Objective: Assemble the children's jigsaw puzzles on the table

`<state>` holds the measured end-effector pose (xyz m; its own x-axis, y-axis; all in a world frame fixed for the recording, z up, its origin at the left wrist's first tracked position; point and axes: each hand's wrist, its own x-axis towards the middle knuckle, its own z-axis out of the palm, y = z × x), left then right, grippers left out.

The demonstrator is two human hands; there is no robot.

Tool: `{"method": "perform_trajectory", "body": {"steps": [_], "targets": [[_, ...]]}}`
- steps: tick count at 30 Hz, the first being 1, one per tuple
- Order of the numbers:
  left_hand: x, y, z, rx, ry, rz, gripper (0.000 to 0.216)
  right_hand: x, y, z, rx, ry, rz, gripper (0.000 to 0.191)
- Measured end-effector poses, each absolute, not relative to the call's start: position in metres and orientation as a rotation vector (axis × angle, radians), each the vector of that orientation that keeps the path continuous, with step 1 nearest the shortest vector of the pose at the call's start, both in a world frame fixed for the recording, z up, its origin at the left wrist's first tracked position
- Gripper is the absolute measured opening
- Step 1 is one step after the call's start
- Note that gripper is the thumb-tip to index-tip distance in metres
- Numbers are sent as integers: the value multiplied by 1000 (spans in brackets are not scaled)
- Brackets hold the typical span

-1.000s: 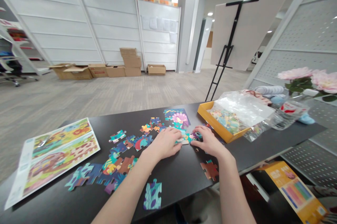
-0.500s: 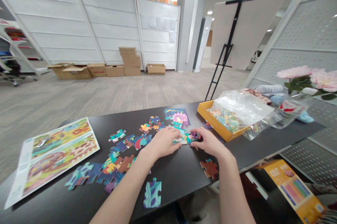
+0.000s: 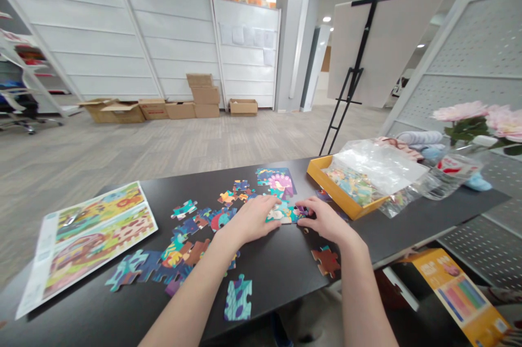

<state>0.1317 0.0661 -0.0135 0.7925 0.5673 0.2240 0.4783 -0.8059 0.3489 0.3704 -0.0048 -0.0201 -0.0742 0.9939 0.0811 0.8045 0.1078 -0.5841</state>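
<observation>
A partly joined jigsaw puzzle point(image 3: 274, 177) with a pink peacock-like figure lies on the black table. At its near left edge, my left hand point(image 3: 255, 220) has fingers and thumb closed around the joined section. Opposite it, my right hand point(image 3: 325, 220) curls thumb and fingertips on a dark purple puzzle piece point(image 3: 300, 210) at the right edge. The fingers partly cover where the pieces meet. Loose puzzle pieces point(image 3: 178, 252) are spread left of my left forearm. A teal piece point(image 3: 238, 298) lies near the front edge, and a brown piece point(image 3: 325, 261) beside my right wrist.
An orange-yellow box point(image 3: 354, 206) with more pieces and a plastic bag stands right of my hands. A picture sheet point(image 3: 87, 238) lies at the left. Pink flowers point(image 3: 463, 112) and a clear plastic container point(image 3: 451, 175) are at the far right. An easel point(image 3: 346, 86) stands beyond the table.
The whole view has shifted slightly. Both hands stay at the same part of the puzzle, with only a slight shift of the fingers.
</observation>
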Motion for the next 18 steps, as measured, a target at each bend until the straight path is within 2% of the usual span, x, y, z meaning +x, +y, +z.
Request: {"method": "perform_trajectory", "body": {"steps": [2, 7, 18], "targets": [[126, 70, -12, 2680, 860, 478, 39, 370, -5, -20, -1749, -1931, 545, 37], [113, 76, -6, 2638, 1005, 397, 14, 368, -6, -18, -1771, -1915, 536, 38], [116, 69, -6, 2728, 1031, 298, 30, 367, -7, -18, -1778, -1911, 577, 37]]}}
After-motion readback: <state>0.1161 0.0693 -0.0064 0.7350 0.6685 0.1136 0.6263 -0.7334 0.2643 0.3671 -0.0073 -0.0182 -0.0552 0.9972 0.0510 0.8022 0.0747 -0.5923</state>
